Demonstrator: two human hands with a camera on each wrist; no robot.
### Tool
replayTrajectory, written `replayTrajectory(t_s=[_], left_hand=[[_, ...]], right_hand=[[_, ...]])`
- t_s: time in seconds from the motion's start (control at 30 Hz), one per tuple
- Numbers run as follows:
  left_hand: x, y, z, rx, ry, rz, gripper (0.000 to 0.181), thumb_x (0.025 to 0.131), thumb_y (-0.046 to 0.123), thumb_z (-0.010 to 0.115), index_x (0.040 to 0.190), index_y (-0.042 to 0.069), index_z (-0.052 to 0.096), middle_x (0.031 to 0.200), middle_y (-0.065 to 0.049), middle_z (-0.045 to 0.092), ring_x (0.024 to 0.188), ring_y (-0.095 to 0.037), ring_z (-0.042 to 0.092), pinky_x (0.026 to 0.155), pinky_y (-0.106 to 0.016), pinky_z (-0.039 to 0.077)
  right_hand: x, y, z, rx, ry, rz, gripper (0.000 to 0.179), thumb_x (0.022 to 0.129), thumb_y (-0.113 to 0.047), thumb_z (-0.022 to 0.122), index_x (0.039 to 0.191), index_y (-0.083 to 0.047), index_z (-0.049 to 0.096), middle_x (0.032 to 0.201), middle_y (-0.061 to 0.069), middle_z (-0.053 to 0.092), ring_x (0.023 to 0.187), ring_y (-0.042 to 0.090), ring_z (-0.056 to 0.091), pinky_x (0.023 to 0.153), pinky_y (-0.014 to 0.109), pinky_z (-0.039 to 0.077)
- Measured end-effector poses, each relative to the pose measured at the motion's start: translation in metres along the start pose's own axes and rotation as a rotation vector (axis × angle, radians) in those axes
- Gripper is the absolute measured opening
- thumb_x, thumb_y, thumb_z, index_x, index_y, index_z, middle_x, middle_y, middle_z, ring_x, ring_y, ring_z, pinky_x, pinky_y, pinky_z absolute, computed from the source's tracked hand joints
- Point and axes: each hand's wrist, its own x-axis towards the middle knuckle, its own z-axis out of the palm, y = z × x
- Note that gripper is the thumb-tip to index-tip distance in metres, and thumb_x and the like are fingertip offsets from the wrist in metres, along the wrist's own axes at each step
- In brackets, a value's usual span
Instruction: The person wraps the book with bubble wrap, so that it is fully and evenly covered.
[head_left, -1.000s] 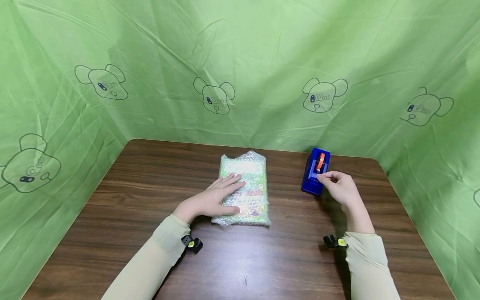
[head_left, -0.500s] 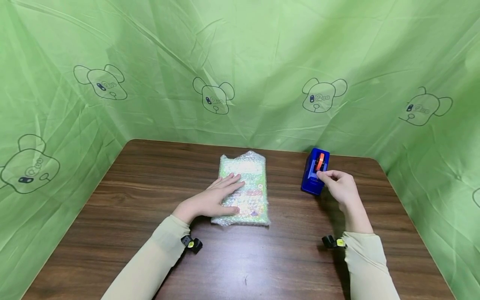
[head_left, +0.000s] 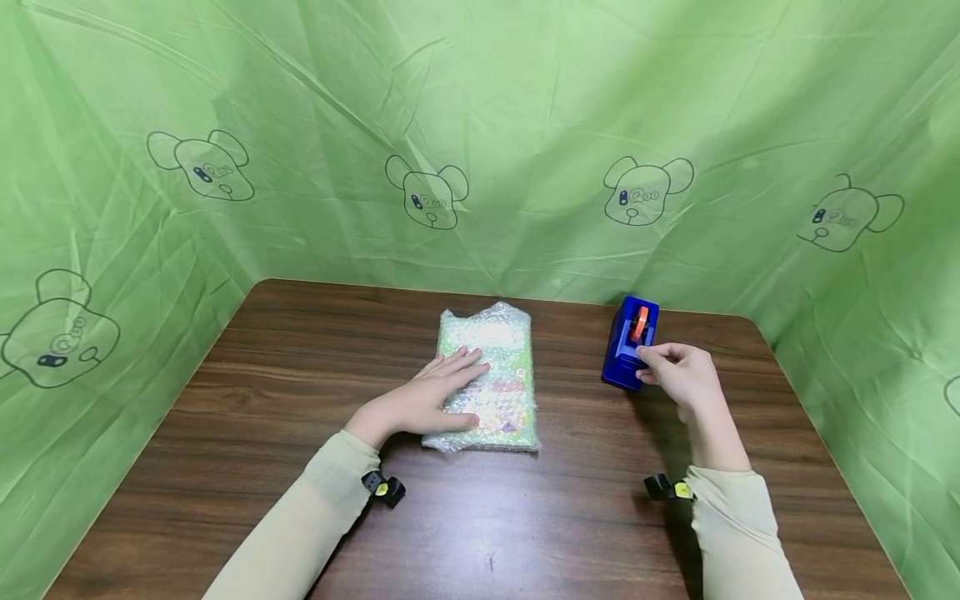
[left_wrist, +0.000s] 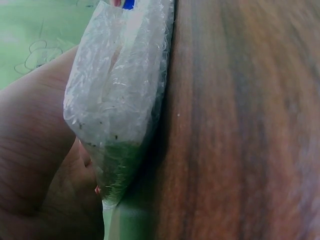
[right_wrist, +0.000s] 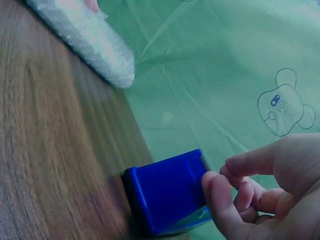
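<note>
A flat, bright green printed item in bubble wrap [head_left: 498,367] lies on the table. My left hand [head_left: 420,400] rests on its left side with the fingers spread; the left wrist view shows the wrapped package's edge [left_wrist: 120,95] close up. To the right stands a blue tape dispenser [head_left: 621,362] with an orange roll core [head_left: 640,323]. My right hand [head_left: 682,379] is at the dispenser's cutter end, thumb and forefinger pinching the tape end. The clear strip itself is barely visible. In the right wrist view, the fingertips [right_wrist: 215,182] are beside the dispenser's serrated edge [right_wrist: 205,162].
The brown wood-grain table [head_left: 495,517] has its far edge against a green cloth backdrop [head_left: 525,100] printed with bear heads. Cloth also hangs along both sides. A small black wrist camera [head_left: 384,487] sits on the left wrist, another [head_left: 663,487] on the right.
My right hand has drawn back slightly from the roll, toward the near right. The left hand, the wrapped package and the dispenser keep their places.
</note>
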Motion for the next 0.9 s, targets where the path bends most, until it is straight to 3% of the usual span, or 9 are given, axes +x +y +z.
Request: replayTrajectory(t_s=[0.17,0.23,0.47,0.9], left_hand=[[0.000,0.000,0.000,-0.006,0.001,0.007,0.089,0.104,0.048,0.072,0.174,0.015,0.030,0.183,-0.010,0.014,0.170,-0.030,0.006,0.136,-0.058,0.004],[0.000,0.000,0.001,-0.009,0.001,0.010,0.088,0.104,0.048,0.072,0.174,0.015,0.030,0.183,-0.010,0.014,0.170,-0.031,0.006,0.136,-0.058,0.004],[-0.001,-0.001,0.001,-0.005,0.008,0.007,0.089,0.104,0.051,0.070,0.175,0.017,0.029,0.183,-0.008,0.013,0.170,-0.030,0.005,0.136,-0.058,0.003],[0.000,-0.004,0.003,-0.010,0.007,0.004,0.089,0.104,0.053,0.070,0.175,0.018,0.029,0.184,-0.008,0.012,0.170,-0.030,0.005,0.136,-0.058,0.002]], right_hand=[[-0.008,-0.002,-0.004,-0.038,-0.050,0.013,0.041,0.109,-0.027,0.070,0.123,0.011,0.071,0.115,0.007,0.078,0.089,0.003,0.078,0.105,0.032,0.059],[-0.012,-0.001,-0.005,-0.077,-0.057,0.011,0.038,0.108,-0.028,0.071,0.120,0.007,0.074,0.114,0.005,0.080,0.094,0.000,0.075,0.107,0.033,0.056],[-0.024,0.004,-0.001,-0.122,-0.003,-0.049,0.029,0.101,-0.025,0.079,0.107,0.003,0.080,0.105,-0.007,0.074,0.101,0.008,0.057,0.082,0.023,0.047],[-0.027,0.007,-0.006,-0.185,-0.045,-0.032,0.035,0.100,-0.033,0.082,0.104,0.001,0.083,0.106,-0.006,0.073,0.104,0.014,0.056,0.081,0.025,0.047]])
